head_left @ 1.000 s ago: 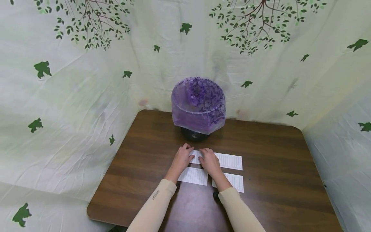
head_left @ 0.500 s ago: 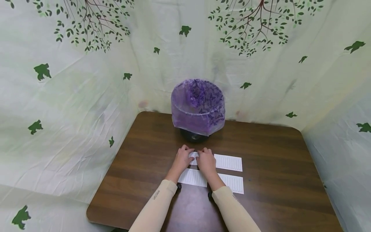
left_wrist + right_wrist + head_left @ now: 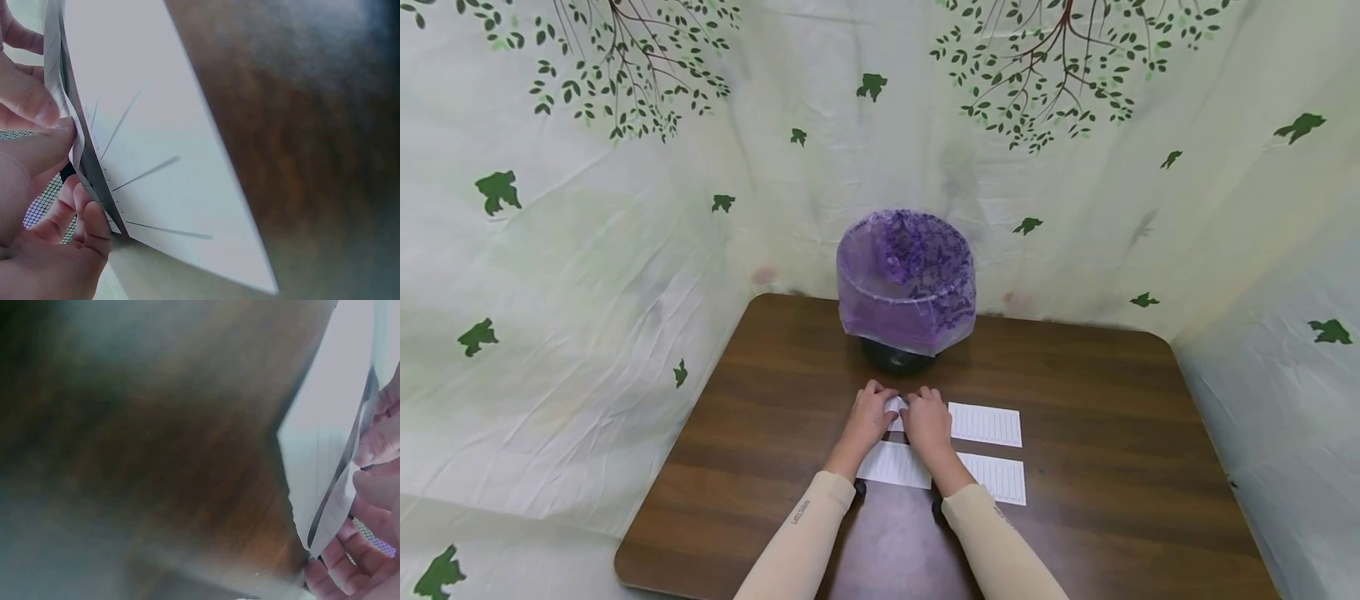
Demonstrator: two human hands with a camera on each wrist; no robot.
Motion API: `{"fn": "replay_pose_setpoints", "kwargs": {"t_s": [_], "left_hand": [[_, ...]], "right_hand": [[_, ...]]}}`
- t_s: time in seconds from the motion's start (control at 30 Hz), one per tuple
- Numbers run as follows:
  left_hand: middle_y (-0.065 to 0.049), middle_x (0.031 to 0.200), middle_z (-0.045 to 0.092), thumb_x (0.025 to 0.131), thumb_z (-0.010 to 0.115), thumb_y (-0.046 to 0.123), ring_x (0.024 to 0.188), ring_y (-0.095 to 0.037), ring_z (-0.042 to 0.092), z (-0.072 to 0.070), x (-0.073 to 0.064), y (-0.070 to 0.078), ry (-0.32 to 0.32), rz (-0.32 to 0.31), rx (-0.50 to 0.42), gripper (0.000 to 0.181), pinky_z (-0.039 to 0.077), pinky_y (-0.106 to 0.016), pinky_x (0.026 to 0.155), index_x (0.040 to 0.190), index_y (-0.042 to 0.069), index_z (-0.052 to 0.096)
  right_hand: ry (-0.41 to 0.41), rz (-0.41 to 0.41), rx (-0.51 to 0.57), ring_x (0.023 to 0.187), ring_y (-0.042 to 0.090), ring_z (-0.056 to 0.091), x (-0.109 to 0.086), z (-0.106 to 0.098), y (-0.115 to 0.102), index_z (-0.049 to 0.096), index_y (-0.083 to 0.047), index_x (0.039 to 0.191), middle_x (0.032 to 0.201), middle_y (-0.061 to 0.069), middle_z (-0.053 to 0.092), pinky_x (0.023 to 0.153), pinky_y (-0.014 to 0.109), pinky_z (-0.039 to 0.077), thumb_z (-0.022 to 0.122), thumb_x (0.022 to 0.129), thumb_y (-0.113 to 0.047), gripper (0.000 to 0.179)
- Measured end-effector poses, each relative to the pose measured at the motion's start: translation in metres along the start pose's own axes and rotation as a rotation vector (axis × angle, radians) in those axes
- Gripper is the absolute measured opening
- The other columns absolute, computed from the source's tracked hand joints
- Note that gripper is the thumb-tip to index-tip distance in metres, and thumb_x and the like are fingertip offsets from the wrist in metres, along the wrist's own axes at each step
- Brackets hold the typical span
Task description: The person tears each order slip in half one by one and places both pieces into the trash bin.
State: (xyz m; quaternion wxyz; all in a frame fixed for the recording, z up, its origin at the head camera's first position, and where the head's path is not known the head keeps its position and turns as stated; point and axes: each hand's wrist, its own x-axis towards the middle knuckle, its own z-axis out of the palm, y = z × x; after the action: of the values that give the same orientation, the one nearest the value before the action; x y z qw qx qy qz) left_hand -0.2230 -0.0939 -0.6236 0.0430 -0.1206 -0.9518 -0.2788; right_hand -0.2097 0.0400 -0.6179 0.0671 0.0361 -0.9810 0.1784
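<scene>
White paper sheet (image 3: pixel 162 119) being pinched along curled edge by left hand (image 3: pixel 867 419) and right hand (image 3: pixel 928 425), fingertips clamping; in head view lying lower centre, mostly hidden under hands. Left wrist view showing printed lines, sheet running out of frame top. Mesh (image 3: pixel 42 206) peeking between fingers. Right wrist (image 3: pixel 951 473) overlapping lower ruled sheets (image 3: pixel 893 464). Purple-lined bin (image 3: pixel 906 312) standing centre.

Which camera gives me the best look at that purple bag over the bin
The head view: it shows the purple bag unobstructed, draped over a dark bin. Both wrist views offer at most small purplish patches through mesh behind the fingers.
</scene>
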Motion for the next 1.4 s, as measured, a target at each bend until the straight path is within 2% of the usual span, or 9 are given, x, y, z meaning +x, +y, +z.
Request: {"fn": "replay_pose_setpoints", "kwargs": {"t_s": [0.23,0.5,0.63,0.77,0.9,1.1,1.4], "left_hand": [[-0.015,0.110,0.063,0.087,0.085,0.005,0.101,-0.037,0.062,-0.002,0.000,0.003,0.017,-0.039,-0.015,0.025,0.056,-0.049,0.094,0.109,0.006,0.072],[-0.015,0.107,0.066,0.088,0.083,0.004,0.100,-0.037,0.065,-0.002,-0.003,0.004,0.010,-0.037,-0.022,0.023,0.057,-0.050,0.092,0.107,0.007,0.071],[-0.015,0.102,0.068,0.094,0.078,0.006,0.096,-0.034,0.067,-0.002,-0.005,0.007,0.033,-0.006,-0.028,0.012,0.059,-0.048,0.088,0.105,0.006,0.072],[-0.012,0.094,0.069,0.098,0.075,0.009,0.089,-0.031,0.068,-0.005,-0.006,0.010,0.095,0.031,-0.038,0.004,0.059,-0.045,0.083,0.099,0.005,0.074],[-0.010,0.091,0.070,0.098,0.075,0.011,0.086,-0.030,0.068,-0.008,-0.005,0.014,0.144,0.052,-0.053,0.005,0.059,-0.044,0.083,0.095,0.006,0.075],[-0.009,0.091,0.070,0.098,0.075,0.011,0.089,-0.031,0.070,-0.014,-0.004,0.024,0.175,0.076,-0.068,0.007,0.059,-0.045,0.086,0.094,0.006,0.076],[-0.007,0.091,0.072,0.097,0.075,0.010,0.091,-0.026,0.069,-0.025,0.003,0.045,0.246,0.191,-0.050,0.007,0.058,-0.041,0.084,0.092,0.006,0.076]], "right_hand": [[0.057,-0.046,0.058,0.097,0.030,0.072,0.001,-0.006,0.000,0.083,-0.013,0.103,0.098,0.008,0.077,0.077,0.045,0.063,0.078,0.096,-0.019,0.011],[0.030,-0.110,0.040,0.091,0.031,0.077,0.000,-0.009,0.000,0.084,-0.014,0.103,0.092,0.007,0.079,0.075,0.045,0.062,0.076,0.097,-0.018,0.011],[0.046,-0.111,0.070,0.088,0.032,0.077,0.000,-0.011,0.002,0.083,-0.014,0.100,0.092,0.007,0.080,0.072,0.046,0.062,0.075,0.097,-0.016,0.009],[0.079,-0.126,0.096,0.084,0.033,0.077,0.000,-0.014,0.006,0.083,-0.013,0.097,0.090,0.006,0.080,0.069,0.046,0.061,0.076,0.097,-0.015,0.008],[0.106,-0.143,0.137,0.082,0.031,0.077,0.002,-0.021,0.008,0.083,-0.012,0.093,0.088,0.005,0.080,0.070,0.045,0.061,0.077,0.096,-0.013,0.007],[0.107,-0.162,0.214,0.082,0.028,0.077,0.002,-0.031,0.014,0.084,-0.009,0.094,0.088,0.005,0.081,0.074,0.042,0.062,0.078,0.096,-0.013,0.007],[0.135,-0.155,0.344,0.077,0.020,0.076,0.005,-0.057,0.025,0.083,-0.008,0.092,0.084,0.004,0.081,0.069,0.036,0.060,0.078,0.096,-0.014,0.009]]}}
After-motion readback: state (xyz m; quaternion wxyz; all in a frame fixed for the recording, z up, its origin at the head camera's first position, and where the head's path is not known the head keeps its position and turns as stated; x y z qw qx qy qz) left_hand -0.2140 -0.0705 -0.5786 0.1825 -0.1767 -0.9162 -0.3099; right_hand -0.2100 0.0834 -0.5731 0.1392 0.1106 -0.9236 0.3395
